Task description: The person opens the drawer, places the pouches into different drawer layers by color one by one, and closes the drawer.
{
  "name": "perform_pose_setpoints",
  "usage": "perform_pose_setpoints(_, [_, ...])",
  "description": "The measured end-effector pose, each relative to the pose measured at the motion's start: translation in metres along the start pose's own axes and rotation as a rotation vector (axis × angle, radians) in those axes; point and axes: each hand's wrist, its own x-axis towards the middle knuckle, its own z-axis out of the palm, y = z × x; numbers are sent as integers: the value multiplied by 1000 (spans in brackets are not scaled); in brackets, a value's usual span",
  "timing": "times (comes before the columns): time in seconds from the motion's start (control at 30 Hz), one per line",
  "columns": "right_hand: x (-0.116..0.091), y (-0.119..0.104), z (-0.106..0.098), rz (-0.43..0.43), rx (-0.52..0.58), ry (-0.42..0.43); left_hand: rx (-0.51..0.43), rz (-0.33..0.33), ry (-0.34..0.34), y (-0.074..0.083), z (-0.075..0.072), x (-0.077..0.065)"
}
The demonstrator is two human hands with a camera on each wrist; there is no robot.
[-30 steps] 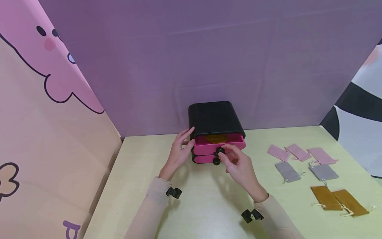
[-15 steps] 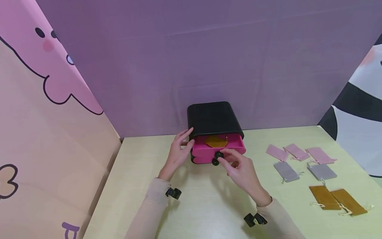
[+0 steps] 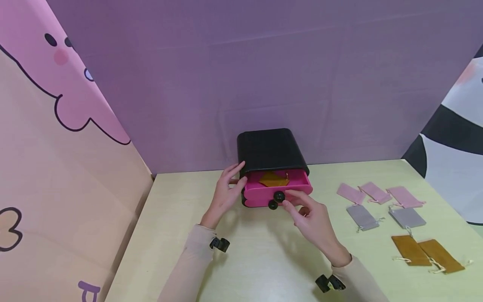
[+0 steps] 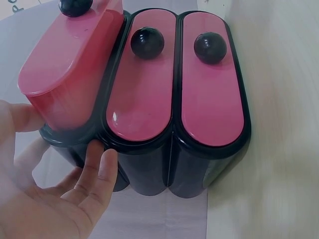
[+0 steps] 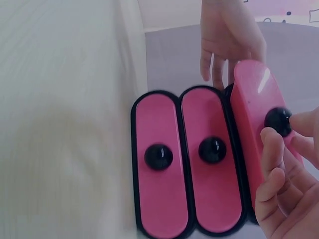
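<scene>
A black cabinet (image 3: 267,149) with three pink drawers stands against the purple backdrop. Its top drawer (image 3: 260,195) is pulled partway out, and a mustard-brown pouch (image 3: 274,179) lies inside. My left hand (image 3: 224,193) rests against the cabinet's left side, fingers extended, thumb by the open drawer's side. At the drawer's round black knob (image 3: 279,196), the thumb and forefinger of my right hand (image 3: 313,218) are right at the knob's right edge, slightly parted. In the right wrist view the two lower drawers (image 5: 162,199) sit flush in the cabinet.
To the right on the pale table (image 3: 241,260) lie several drawstring pouches: pink pouches (image 3: 405,196), grey pouches (image 3: 362,217) and mustard-brown pouches (image 3: 411,250). A purple backdrop (image 3: 264,75) rises right behind the cabinet, and a patterned wall panel (image 3: 75,167) stands at the left.
The top drawer has come further out, showing more of the pouch inside. My right hand drew back with it, and its fingertips have slid off the knob toward the right. The left hand stayed put.
</scene>
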Motion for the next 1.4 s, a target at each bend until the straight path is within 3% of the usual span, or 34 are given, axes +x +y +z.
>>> perform_pose_setpoints(0.4, [-17, 21, -35, 119, -173, 31, -5, 4, 0, -1, 1, 1])
perform_pose_setpoints(0.77, [-34, 47, -62, 216, -297, -4, -19, 3, -7, 2, 0, -1])
perform_pose_setpoints(1.2, [-48, 73, -94, 261, -401, -8, -20, 4, -2, 2, 0, -2])
perform_pose_setpoints(1.4, [-58, 84, -109, 295, -379, -15, -19, 10, -5, 3, 0, -2])
